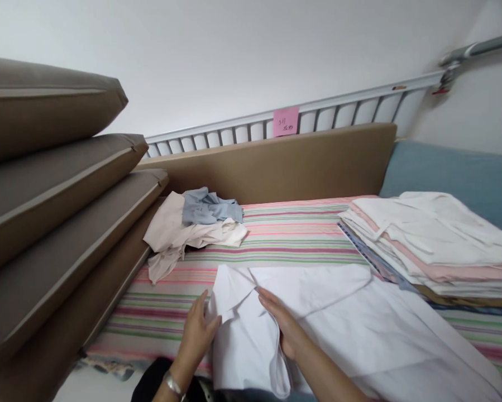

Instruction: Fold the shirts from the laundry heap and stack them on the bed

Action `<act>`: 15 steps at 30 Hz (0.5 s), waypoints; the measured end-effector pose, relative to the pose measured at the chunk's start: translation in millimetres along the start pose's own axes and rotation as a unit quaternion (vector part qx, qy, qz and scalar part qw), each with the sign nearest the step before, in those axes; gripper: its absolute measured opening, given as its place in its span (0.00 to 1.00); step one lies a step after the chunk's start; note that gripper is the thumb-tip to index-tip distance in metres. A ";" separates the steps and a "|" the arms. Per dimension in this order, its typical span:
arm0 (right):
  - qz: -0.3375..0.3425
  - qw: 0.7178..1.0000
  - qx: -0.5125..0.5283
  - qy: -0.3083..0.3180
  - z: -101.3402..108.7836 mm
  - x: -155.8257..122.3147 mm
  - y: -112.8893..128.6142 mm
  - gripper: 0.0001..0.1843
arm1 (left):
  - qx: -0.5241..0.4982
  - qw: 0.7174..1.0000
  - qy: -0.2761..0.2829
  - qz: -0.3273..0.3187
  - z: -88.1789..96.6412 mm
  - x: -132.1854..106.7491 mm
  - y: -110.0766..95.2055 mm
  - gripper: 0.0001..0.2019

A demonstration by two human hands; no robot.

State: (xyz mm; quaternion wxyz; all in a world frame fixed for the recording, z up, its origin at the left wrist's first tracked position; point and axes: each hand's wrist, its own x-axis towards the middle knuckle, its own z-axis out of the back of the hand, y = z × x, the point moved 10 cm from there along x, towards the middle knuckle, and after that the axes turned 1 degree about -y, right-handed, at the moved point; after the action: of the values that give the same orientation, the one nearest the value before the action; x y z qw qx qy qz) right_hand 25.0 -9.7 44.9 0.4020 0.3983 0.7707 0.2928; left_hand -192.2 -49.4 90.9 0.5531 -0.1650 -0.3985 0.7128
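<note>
A white collared shirt [338, 318] lies spread across the striped bed sheet in front of me, its left part folded over. The collar [234, 287] shows near the top left of the shirt. My left hand [197, 326] is at the shirt's left edge, with fingers stretched and thumb apart. The thumb meets the edge below the collar. My right hand [281, 322] rests on the shirt by the folded-over part, fingers extended and its thumb hidden. A silver bracelet [172, 384] is on my left wrist.
Rumpled beige and blue clothes [171, 229] lie at the back left. A stack of folded clothes [426, 234] sits at the right, before a blue cushion [455, 176]. Stacked brown cushions [66, 218] rise at the left. A radiator [242, 134] stands behind a brown board [292, 162].
</note>
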 end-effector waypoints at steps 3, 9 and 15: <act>0.002 1.000 -0.017 -0.002 -1.5 -2.1 -0.6 0.41 | -0.026 0.996 0.061 0.058 -20.9 12.6 7.9 0.28; 0.047 0.986 -0.157 -0.033 12.0 0.2 12.0 0.39 | 0.043 0.993 0.108 0.019 -18.6 33.2 -24.3 0.12; 0.139 0.837 -0.522 -0.092 3.1 32.5 45.3 0.38 | 0.014 0.993 0.111 0.028 -22.5 17.2 -18.3 0.35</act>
State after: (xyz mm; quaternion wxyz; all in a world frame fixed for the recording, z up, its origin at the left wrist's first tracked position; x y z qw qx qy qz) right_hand 33.1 41.5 65.8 0.5744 0.2577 0.3997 0.6662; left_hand -170.7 -23.6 94.1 0.5758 -0.2469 -0.3198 0.7108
